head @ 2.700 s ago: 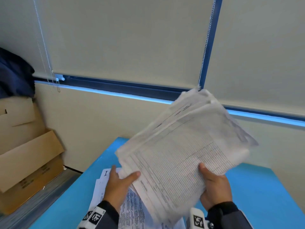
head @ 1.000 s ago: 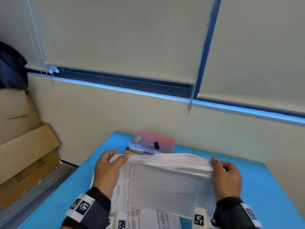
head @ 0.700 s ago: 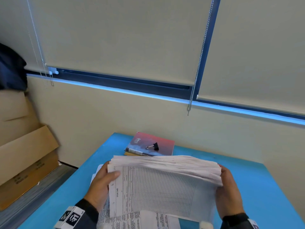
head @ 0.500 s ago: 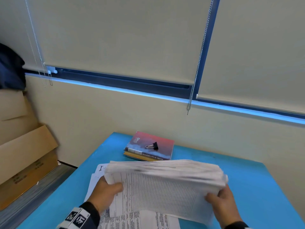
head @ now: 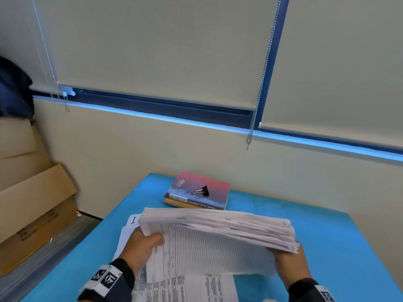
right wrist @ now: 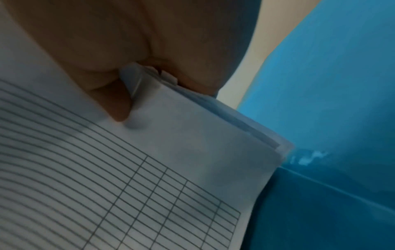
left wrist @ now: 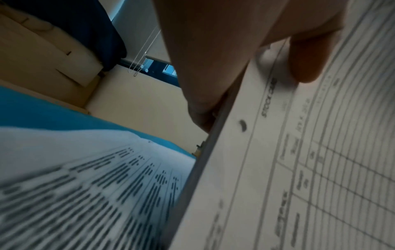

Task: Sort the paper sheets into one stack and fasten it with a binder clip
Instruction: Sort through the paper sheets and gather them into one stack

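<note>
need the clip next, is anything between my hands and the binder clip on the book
Yes: the paper stack, which both the left hand and the right hand hold, rises between them and the clip on the book.

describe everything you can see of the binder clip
The binder clip is small, with a black body and two silvery wire handles that point left in the head view. It lies on its side on the red and blue cover of the top book, at the far end of the blue table. No hand touches it, and it holds no paper.
</note>
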